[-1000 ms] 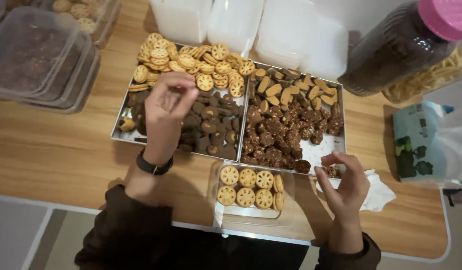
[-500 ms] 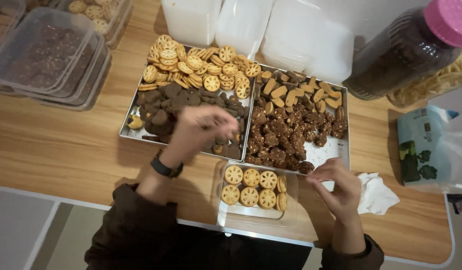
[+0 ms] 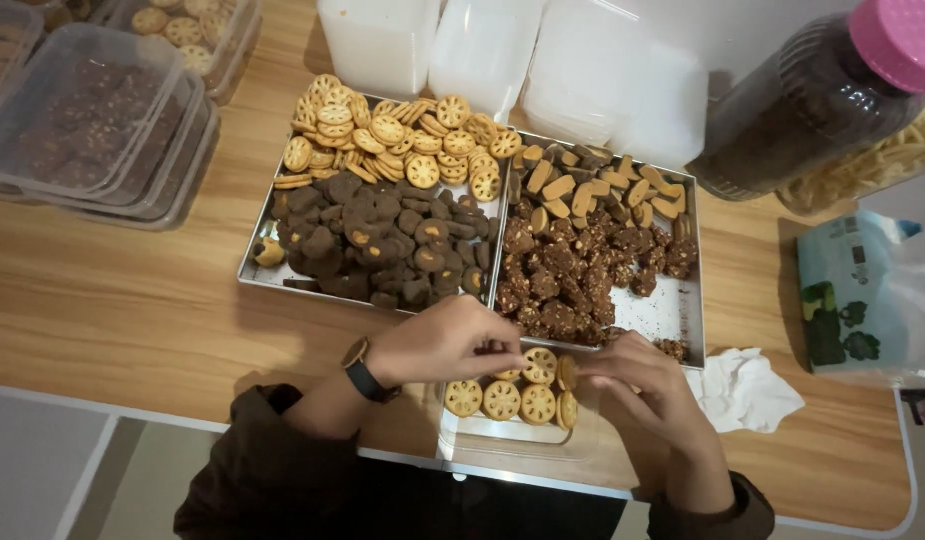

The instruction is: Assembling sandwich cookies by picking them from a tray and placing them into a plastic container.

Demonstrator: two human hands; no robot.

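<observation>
The left hand and right hand hover over a clear plastic tray at 6 o'clock. Their curled fingers touch round golden lattice cookies; whether either grips one, I cannot tell.

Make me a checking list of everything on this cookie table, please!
Surface: wooden table, light brown, bare along the near left.
Job's things: clear plastic box at the table edge, with round golden cookies set in rows.
Hands: left hand, a watch on its wrist, and right hand meet over the box; what the fingertips hold cannot be told.
Clutter: two metal trays of golden and dark cookies; stacked lidded boxes; white tubs; dark jar with pink lid; crumpled tissue; green and white packet.
Cables: nothing seen.
Surroundings: pale floor below the table.
</observation>
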